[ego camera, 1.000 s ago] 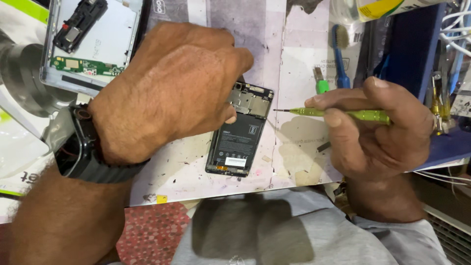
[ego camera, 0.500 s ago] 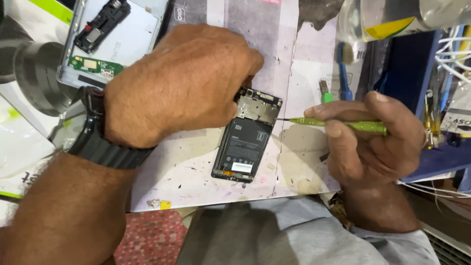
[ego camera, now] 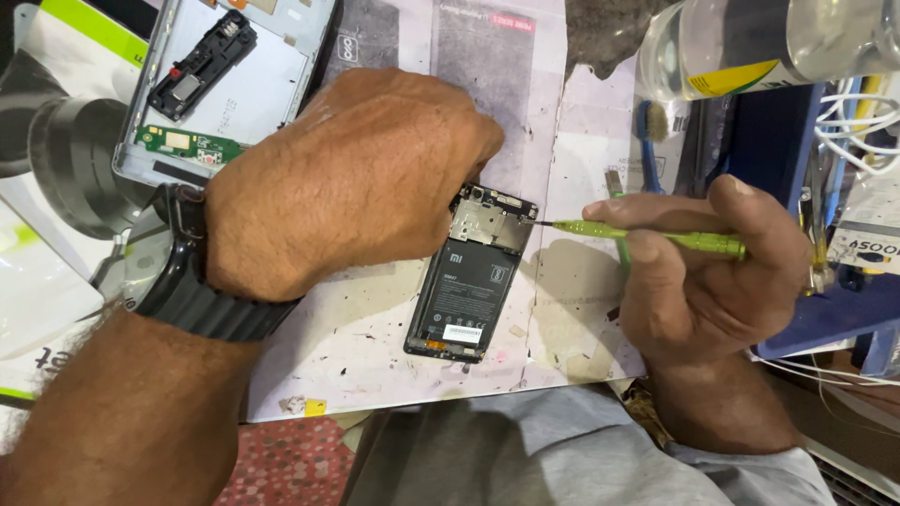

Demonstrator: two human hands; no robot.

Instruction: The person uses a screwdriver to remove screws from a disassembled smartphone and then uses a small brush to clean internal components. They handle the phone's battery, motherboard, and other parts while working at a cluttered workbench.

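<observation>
The grey back cover [ego camera: 225, 94] already lies apart at the upper left of the stained paper sheet [ego camera: 375, 356], so the opened phone [ego camera: 473, 281] at centre shows its battery and board. The left hand [ego camera: 347, 183] presses down, fingers curled over the phone's upper edge. The right hand [ego camera: 712, 272] pinches a green screwdriver [ego camera: 656, 234], its tip at the top corner, where screw work seems unfinished.

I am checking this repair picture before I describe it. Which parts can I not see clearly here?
Head view only:
- Left edge of the opened phone: covered by the left hand, whose fingertips are also hidden.
- Screwdriver tip: too small to tell which screw it meets.
- Screwdriver's rear end: hidden inside the right hand.
- Clear bottle: cut off by the top edge.
- Grey back cover: upper part cut off by the top edge.
</observation>
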